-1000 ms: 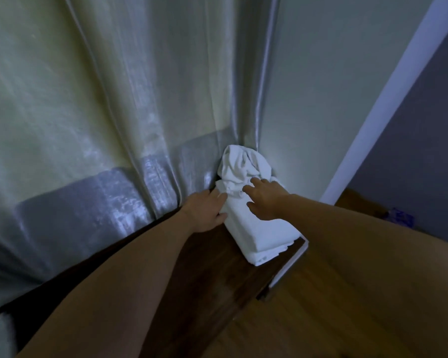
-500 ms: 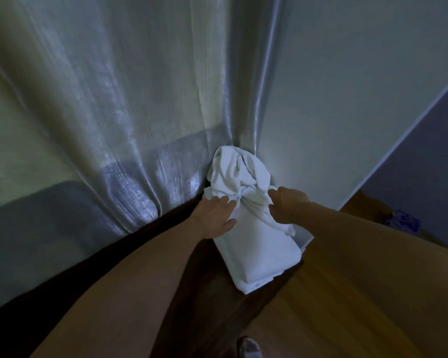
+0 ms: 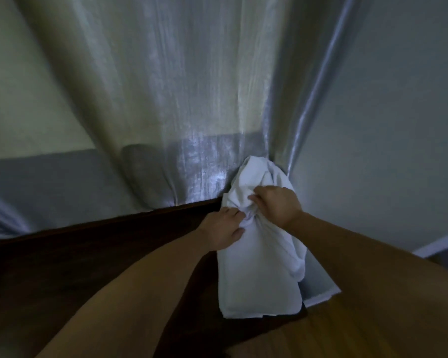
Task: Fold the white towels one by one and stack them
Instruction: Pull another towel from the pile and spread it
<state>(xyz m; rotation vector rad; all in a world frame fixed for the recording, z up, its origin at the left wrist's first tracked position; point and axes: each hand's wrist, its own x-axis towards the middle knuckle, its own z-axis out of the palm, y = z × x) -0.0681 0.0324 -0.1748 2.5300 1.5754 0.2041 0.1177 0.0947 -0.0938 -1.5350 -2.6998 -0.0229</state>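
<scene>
Both hands clutch a bunched white towel (image 3: 256,254) right of the frame's centre. Left hand (image 3: 221,229) pinches a gathered fold, its thumb lying along the cloth's left edge. Right hand (image 3: 276,204) has its fingers curled into the crumpled upper part. Below the hands the towel hangs in a flatter panel that reaches the lower right, over the edge of a dark wooden surface (image 3: 88,254). A pale curtain (image 3: 166,99) fills the upper frame, touching the towel's top; a wall (image 3: 386,125) stands at right.
</scene>
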